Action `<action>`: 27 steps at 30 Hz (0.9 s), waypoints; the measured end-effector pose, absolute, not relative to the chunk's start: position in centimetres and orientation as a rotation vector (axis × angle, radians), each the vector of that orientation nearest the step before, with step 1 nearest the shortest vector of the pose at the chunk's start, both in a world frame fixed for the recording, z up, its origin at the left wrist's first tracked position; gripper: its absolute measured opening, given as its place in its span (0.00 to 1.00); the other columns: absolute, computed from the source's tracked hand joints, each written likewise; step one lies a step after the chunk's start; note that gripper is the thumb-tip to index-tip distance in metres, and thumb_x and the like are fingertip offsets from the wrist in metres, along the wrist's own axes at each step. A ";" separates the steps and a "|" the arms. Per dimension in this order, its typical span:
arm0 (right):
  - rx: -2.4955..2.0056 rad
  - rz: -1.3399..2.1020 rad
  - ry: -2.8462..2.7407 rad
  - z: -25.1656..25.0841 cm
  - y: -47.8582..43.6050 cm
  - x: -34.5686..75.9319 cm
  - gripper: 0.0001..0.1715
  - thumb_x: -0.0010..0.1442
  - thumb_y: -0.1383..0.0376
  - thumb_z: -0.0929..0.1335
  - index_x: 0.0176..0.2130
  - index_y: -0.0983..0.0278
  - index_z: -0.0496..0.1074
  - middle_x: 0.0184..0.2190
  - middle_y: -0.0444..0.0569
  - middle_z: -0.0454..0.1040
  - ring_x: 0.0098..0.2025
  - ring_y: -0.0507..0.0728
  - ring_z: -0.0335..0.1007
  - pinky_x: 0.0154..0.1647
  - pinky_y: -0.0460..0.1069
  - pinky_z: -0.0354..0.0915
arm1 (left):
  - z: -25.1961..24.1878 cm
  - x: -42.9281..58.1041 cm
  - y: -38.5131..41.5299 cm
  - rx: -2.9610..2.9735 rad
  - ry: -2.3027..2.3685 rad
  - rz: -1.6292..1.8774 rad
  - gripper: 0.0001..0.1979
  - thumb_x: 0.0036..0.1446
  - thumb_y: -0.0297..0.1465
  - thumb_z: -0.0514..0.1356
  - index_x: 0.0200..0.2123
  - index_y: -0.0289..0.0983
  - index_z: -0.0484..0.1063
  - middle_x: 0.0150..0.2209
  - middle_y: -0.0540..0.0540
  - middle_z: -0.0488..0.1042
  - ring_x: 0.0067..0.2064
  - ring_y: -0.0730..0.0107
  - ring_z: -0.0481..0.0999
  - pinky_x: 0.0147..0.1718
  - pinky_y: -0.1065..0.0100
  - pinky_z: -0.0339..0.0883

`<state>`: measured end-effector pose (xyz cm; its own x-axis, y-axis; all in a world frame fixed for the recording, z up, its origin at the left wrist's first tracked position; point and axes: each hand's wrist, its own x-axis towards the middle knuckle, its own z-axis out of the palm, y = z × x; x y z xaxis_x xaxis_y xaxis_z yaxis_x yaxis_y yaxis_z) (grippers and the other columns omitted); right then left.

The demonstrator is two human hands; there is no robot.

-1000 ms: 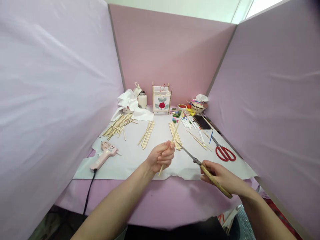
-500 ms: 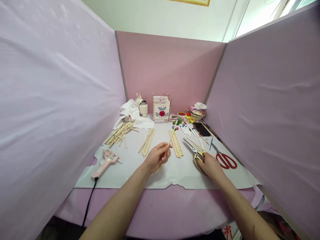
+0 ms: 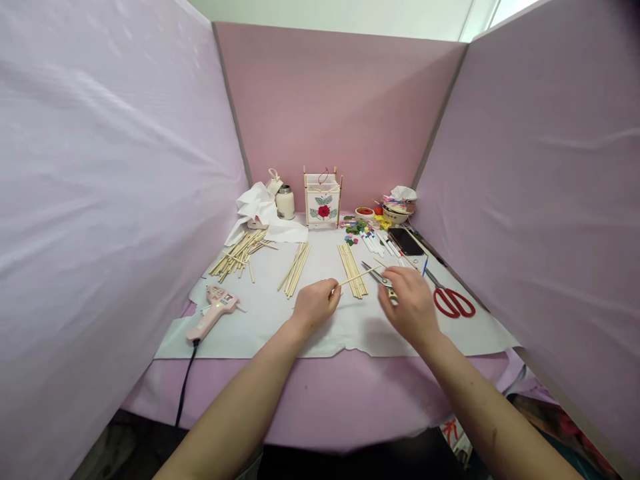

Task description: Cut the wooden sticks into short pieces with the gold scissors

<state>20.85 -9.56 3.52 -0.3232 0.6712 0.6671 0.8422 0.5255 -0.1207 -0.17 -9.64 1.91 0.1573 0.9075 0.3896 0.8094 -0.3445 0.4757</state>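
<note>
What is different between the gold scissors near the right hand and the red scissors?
The gold scissors sit below the right hand, while the red scissors lie apart, untouched. The gold scissors' blades stand slightly open; the red scissors' blades look shut. The red scissors show large red loops; the gold handles are mostly hidden. Both lie on white paper.

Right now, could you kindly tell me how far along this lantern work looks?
One paper lantern with a red rose looks finished at the back. In hand, the left hand holds a wooden stick, and the right hand is over gold-handled scissors. Left: loose stick piles.
</note>
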 end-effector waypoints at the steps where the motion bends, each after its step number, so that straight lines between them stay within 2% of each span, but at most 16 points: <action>1: -1.138 -0.334 -2.176 3.7 -9.5 19.7 0.17 0.63 0.66 0.60 0.51 0.65 0.65 0.51 0.57 0.67 0.55 0.63 0.59 0.58 0.58 0.51 | 1.6 -0.1 -9.6 2.307 1.728 0.906 0.14 0.61 0.35 0.48 0.30 0.38 0.70 0.27 0.47 0.72 0.29 0.70 0.67 0.30 0.69 0.52; 3: -1.077 -0.361 -2.320 3.5 -8.9 17.7 0.19 0.63 0.67 0.60 0.53 0.65 0.64 0.51 0.56 0.68 0.55 0.62 0.58 0.61 0.59 0.46 | 1.1 0.1 -9.5 2.366 1.769 0.821 0.15 0.62 0.35 0.47 0.30 0.38 0.70 0.29 0.46 0.73 0.31 0.69 0.69 0.30 0.69 0.52; 5: -1.100 -0.388 -2.417 2.5 -8.1 16.4 0.18 0.63 0.70 0.59 0.51 0.66 0.66 0.46 0.55 0.71 0.51 0.61 0.62 0.60 0.58 0.45 | 0.8 0.1 -9.4 2.406 1.788 0.731 0.16 0.63 0.36 0.46 0.30 0.38 0.70 0.30 0.45 0.74 0.32 0.68 0.70 0.31 0.69 0.52; 8: -1.188 -0.389 -2.499 0.7 -7.3 15.8 0.13 0.63 0.72 0.58 0.43 0.66 0.69 0.36 0.53 0.73 0.42 0.60 0.64 0.53 0.55 0.51 | 0.5 0.1 -9.3 2.455 1.804 0.623 0.17 0.63 0.37 0.45 0.31 0.38 0.70 0.31 0.44 0.75 0.33 0.67 0.71 0.30 0.68 0.52; 10: -1.239 -0.373 -2.518 -0.2 -7.1 16.0 0.12 0.64 0.71 0.58 0.38 0.65 0.69 0.33 0.52 0.72 0.40 0.60 0.64 0.46 0.53 0.52 | 0.3 0.2 -9.1 2.486 1.824 0.557 0.17 0.64 0.37 0.45 0.31 0.38 0.70 0.32 0.44 0.75 0.34 0.66 0.71 0.30 0.67 0.53; 17: -1.372 -0.304 -2.588 -1.3 -6.9 16.4 0.11 0.65 0.68 0.59 0.33 0.65 0.67 0.32 0.51 0.72 0.37 0.58 0.64 0.37 0.51 0.48 | -0.7 0.7 -8.3 2.591 1.848 0.332 0.18 0.64 0.37 0.44 0.34 0.38 0.70 0.33 0.44 0.74 0.34 0.64 0.71 0.33 0.65 0.56; 27: -1.516 -0.202 -2.559 -1.4 -7.7 16.2 0.10 0.65 0.70 0.58 0.35 0.65 0.66 0.34 0.52 0.73 0.37 0.58 0.66 0.36 0.51 0.50 | -1.1 1.4 -8.8 2.707 1.885 0.301 0.14 0.64 0.34 0.45 0.36 0.38 0.69 0.32 0.44 0.72 0.35 0.62 0.71 0.33 0.63 0.54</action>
